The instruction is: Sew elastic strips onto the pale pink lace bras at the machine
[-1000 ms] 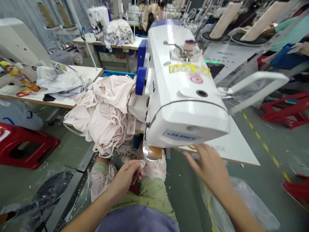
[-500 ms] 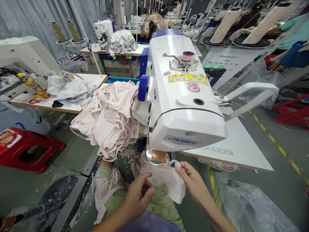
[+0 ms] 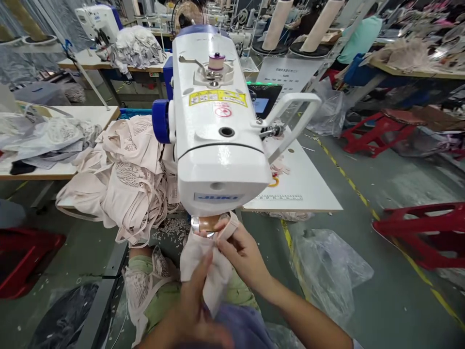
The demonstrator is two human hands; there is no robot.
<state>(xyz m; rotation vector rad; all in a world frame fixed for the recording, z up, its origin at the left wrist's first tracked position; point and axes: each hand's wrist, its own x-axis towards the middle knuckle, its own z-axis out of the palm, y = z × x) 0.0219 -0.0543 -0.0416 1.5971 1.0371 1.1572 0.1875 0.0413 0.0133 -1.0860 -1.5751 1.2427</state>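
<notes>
A pale pink bra [image 3: 194, 257] hangs below the sewing head of a white JUKI machine [image 3: 221, 165], its upper edge at the metal and brown needle guard [image 3: 208, 224]. My right hand [image 3: 247, 254] is closed on the bra's edge and strap, pinching them just right of the guard. My left hand [image 3: 194, 305] is nearer to me, blurred, with one finger stretched up along the cloth and another digit spread apart from it. Whether it presses on the fabric I cannot tell. A second bra with lace cups [image 3: 141, 286] lies over my left thigh.
A heap of pale pink bras [image 3: 127, 179] lies left of the machine. On the right, the white tabletop [image 3: 305, 184] carries a printed ruler and a yellow-handled tool [image 3: 274, 181]. Clear plastic bags [image 3: 327, 271] and red stools [image 3: 417, 232] stand on the floor to the right.
My view has swung right. My right hand has brought the bra's strap edge up against the guard, and my left hand has drawn lower, towards me.
</notes>
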